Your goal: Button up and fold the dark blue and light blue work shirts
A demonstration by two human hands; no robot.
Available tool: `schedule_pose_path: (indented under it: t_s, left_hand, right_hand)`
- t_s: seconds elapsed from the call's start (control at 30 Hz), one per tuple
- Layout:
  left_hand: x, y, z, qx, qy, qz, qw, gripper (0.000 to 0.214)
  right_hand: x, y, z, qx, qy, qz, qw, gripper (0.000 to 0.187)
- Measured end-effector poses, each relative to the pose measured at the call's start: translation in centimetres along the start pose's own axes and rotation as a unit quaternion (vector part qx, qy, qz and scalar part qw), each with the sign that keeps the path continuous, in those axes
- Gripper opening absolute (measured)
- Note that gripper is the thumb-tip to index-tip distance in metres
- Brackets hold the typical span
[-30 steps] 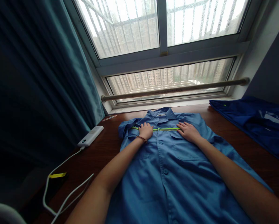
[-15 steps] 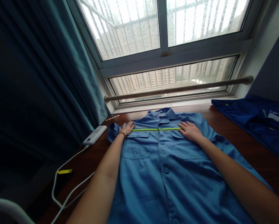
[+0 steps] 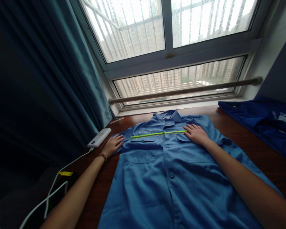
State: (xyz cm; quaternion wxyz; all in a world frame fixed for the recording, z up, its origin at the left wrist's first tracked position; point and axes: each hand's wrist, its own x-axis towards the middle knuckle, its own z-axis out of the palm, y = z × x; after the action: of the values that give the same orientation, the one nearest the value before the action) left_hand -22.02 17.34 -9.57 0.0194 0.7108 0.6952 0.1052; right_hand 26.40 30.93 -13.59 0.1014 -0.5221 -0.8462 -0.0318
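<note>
A light blue buttoned work shirt (image 3: 167, 178) with a yellow-green chest stripe lies face up on a dark wooden table (image 3: 248, 140), collar toward the window. My left hand (image 3: 112, 145) rests flat with fingers spread on the shirt's left sleeve edge, partly on the wood; a beaded bracelet circles that wrist. My right hand (image 3: 196, 134) lies open and flat on the right chest, just below the stripe's end. Neither hand holds anything.
A white power bank (image 3: 99, 137) with a white cable (image 3: 52, 194) lies at the table's left edge beside a teal curtain (image 3: 49, 79). A dark blue garment (image 3: 264, 122) lies at the right. A rail (image 3: 183, 90) runs below the window.
My left hand slid leftward from the chest stripe out to the sleeve edge, flattening the sleeve outward. My right hand stayed in place on the right chest.
</note>
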Motion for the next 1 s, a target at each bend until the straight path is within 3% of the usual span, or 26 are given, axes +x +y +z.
schedule_pose_path:
  t_s: [0.13, 0.23, 0.37, 0.5, 0.63, 0.67, 0.73, 0.83, 0.9, 1.0]
  left_hand:
    - [-3.0, 0.8, -0.3, 0.032, 0.04, 0.048, 0.998, 0.039]
    - [-3.3, 2.2, 0.3, 0.039, 0.043, 0.049, 0.997, 0.042]
    - [-1.3, 4.1, 0.8, 0.113, 0.114, -0.013, 0.987, 0.025]
    - [2.3, 5.7, -0.5, 0.216, 0.193, -0.082, 0.954, 0.032]
    - [4.7, 4.7, -2.3, 0.23, 0.228, -0.095, 0.941, 0.033]
    - [4.9, 3.9, -2.5, 0.214, 0.238, -0.115, 0.94, 0.033]
    - [4.7, 1.9, -2.7, 0.147, 0.265, -0.218, 0.928, 0.03]
    - [3.8, -0.9, -2.5, -0.054, 0.258, -0.393, 0.881, 0.036]
    - [3.2, -1.6, -2.0, -0.223, 0.194, -0.428, 0.854, 0.046]
    - [2.9, -0.8, -0.8, -0.405, 0.082, -0.396, 0.82, 0.049]
  right_hand:
    - [0.0, 0.0, -0.1, -0.001, 0.0, 0.0, 1.0, 0.053]
    - [-0.1, -0.1, -0.2, -0.003, 0.002, 0.0, 1.0, 0.053]
    - [-0.1, -0.1, -0.1, -0.003, 0.004, 0.002, 1.0, 0.053]
    - [-0.1, 0.0, 0.0, -0.003, 0.009, -0.001, 1.0, 0.053]
    - [-0.1, -0.1, -0.2, -0.004, 0.007, 0.002, 1.0, 0.053]
    - [-0.1, -0.1, -0.2, -0.004, 0.006, 0.002, 1.0, 0.053]
    - [-0.1, -0.1, -0.2, -0.005, 0.004, 0.003, 1.0, 0.053]
    - [0.0, -0.1, -0.2, -0.008, 0.008, 0.008, 1.0, 0.053]
    - [0.0, -0.1, -0.1, -0.009, 0.01, 0.009, 1.0, 0.053]
    - [0.0, 0.0, 0.0, -0.01, 0.01, 0.007, 1.0, 0.053]
